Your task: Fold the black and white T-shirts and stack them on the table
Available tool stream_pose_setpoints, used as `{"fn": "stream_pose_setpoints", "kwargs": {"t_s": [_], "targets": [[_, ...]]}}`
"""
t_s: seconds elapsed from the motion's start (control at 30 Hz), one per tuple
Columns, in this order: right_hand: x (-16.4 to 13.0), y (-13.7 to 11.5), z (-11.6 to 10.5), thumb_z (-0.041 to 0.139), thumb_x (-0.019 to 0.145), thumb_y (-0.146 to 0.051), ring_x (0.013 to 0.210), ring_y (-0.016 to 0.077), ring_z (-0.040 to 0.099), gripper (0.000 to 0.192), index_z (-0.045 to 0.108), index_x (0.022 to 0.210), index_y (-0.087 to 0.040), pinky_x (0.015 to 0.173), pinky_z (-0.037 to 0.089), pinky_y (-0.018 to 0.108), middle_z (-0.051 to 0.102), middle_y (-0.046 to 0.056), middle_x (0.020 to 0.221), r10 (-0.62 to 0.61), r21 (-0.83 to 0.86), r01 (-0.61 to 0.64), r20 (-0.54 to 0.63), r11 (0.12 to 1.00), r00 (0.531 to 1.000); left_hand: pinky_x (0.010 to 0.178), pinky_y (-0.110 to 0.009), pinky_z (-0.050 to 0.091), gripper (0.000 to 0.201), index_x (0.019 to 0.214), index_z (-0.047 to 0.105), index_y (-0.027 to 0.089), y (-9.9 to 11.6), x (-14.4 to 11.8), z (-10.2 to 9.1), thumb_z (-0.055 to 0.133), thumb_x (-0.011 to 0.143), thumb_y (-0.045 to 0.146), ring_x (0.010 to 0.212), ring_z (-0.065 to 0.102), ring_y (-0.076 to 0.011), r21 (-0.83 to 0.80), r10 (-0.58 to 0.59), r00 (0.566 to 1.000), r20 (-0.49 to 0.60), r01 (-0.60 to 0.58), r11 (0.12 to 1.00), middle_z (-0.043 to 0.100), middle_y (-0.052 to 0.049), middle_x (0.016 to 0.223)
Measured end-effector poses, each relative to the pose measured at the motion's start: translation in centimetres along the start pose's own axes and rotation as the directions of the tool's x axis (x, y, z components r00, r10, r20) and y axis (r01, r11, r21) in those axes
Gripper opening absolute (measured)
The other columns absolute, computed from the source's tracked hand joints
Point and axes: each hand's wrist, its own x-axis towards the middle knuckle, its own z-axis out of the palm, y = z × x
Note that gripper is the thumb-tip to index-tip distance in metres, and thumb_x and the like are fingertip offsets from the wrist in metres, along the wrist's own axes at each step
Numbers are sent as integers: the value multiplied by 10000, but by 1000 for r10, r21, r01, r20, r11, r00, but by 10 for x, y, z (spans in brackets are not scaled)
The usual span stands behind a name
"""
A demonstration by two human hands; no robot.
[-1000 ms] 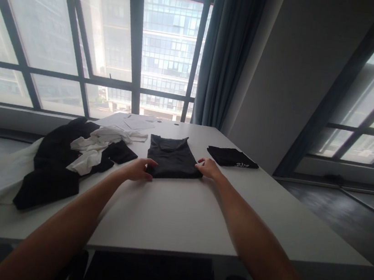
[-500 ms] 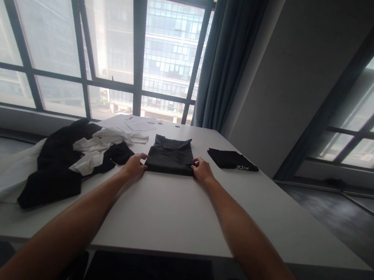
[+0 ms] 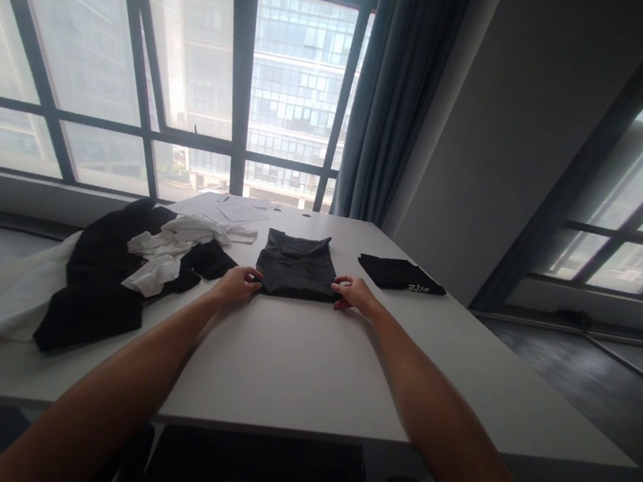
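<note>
A dark grey-black shirt (image 3: 298, 265), folded to a rough rectangle, lies on the white table in front of me. My left hand (image 3: 240, 284) is at its near left corner, thumb and fingers closed on the edge. At the near right corner, my right hand (image 3: 355, 294) pinches the fabric between thumb and fingers. The cloth looks flat, with some creases toward its far end. Farther right lies a folded black garment (image 3: 400, 273) with white lettering, apart from both hands.
A loose heap of black clothes (image 3: 98, 267) and a crumpled white garment (image 3: 163, 252) covers the table's left side. Paper sheets (image 3: 236, 208) lie at the far end of the white table (image 3: 292, 372). Windows and a blue curtain (image 3: 381, 122) stand beyond.
The near part of the dark shirt has flattened, and its folded band shows less distinctly. My left hand has shifted slightly right, and my right hand's fingers have moved slightly along the right edge.
</note>
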Motion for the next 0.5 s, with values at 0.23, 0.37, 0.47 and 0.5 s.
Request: {"fn": "stream_pose_setpoints", "kwargs": {"t_s": [0.23,0.37,0.47,0.5], "targets": [[6,8,-5,746,803,-186,462,102,627,301,612,1060,-105,433,486,179,672,43,774,35,-79,-37,-17,996,999,695,-237,483,256,964,773,165,2,1,-2,636,792,295,726,653,-171,97,-11,1000,-25,13,995,716,-41,751],[8,8,-8,782,763,-202,456,111,619,270,657,981,-103,440,472,177,647,11,642,28,-201,-35,-39,979,999,740,-246,484,241,937,786,183,0,3,1,634,793,304,799,674,-195,142,-3,999,-51,10,990,740,-50,790],[8,7,-8,778,752,-192,459,107,614,221,677,928,-105,449,471,180,662,18,660,17,-256,-27,-43,966,999,761,-249,482,235,938,787,195,0,4,4,636,788,296,846,681,-204,169,-4,998,-58,14,985,755,-53,845],[8,7,-8,778,746,-190,462,106,613,209,683,912,-107,453,473,183,671,23,678,14,-272,-26,-44,962,999,764,-250,481,233,937,787,198,1,3,4,633,789,290,853,682,-206,178,-3,998,-61,14,984,758,-55,858]]}}
